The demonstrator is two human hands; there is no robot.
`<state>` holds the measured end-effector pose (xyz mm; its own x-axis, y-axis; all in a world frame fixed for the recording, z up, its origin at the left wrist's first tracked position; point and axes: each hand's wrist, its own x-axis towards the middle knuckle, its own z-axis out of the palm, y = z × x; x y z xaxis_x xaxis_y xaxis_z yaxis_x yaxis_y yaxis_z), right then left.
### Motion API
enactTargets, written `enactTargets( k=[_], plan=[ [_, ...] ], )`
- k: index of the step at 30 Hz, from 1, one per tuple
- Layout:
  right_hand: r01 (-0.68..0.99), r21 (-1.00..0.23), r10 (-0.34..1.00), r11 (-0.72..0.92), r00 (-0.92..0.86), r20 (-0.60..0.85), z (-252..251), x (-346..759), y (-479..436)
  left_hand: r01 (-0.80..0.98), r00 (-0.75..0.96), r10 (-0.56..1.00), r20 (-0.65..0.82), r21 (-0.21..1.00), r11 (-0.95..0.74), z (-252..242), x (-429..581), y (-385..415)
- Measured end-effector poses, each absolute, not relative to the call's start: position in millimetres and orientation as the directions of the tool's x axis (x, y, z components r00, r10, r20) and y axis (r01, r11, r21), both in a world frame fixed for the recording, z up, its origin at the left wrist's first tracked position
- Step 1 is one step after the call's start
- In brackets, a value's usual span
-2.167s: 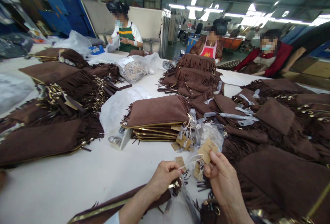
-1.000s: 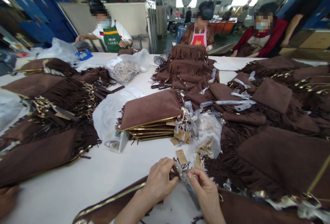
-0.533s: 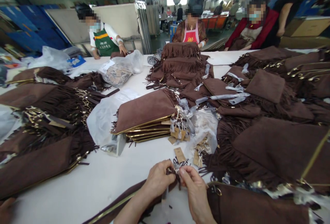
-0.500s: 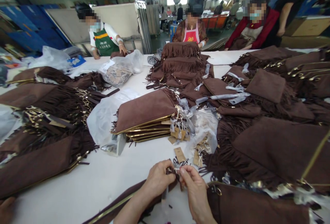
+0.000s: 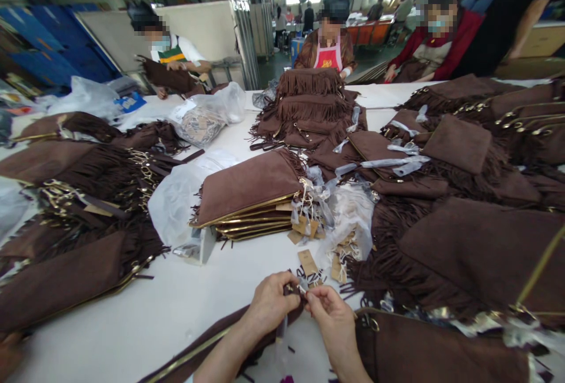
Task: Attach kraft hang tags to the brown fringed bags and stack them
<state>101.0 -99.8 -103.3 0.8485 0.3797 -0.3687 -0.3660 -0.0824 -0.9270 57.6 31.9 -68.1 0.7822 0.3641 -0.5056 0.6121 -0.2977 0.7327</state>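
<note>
My left hand is closed on the end of a brown fringed pouch, whose gold zipper runs under my forearm. Close against it, my right hand pinches something small and pale at the same end; the fingers hide what it is. A strip of clear plastic hangs below my left hand. Just beyond my fingertips lies a tan paper tag with a string. Behind it, a stack of brown pouches with gold zippers has more tags at its right corner.
A clear plastic bag of tags lies right of the stack. Fringed pouches cover the right side, and more pouches lie left. Across the white table, a co-worker in a green apron handles a pouch; others stand further right.
My right fingers have shifted slightly at the pouch end; my left hand stays nearly still. The co-worker at the far left has lifted a brown pouch.
</note>
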Motion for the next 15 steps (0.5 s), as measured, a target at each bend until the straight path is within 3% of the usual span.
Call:
enactTargets(
  k=[7,15],
  plan=[
    [-0.234,-0.941,0.409,-0.244,0.855,-0.319,-92.9,104.3,-100.8,0.616,0.782,0.38,-0.493,0.702,-0.358,-57.5,58.1,29.3],
    [-0.203,-0.941,0.462,-0.269,0.83,-0.311,-92.3,108.9,-98.1,0.608,0.792,0.359,-0.494,0.692,-0.389,-48.1,57.7,25.5]
  ],
)
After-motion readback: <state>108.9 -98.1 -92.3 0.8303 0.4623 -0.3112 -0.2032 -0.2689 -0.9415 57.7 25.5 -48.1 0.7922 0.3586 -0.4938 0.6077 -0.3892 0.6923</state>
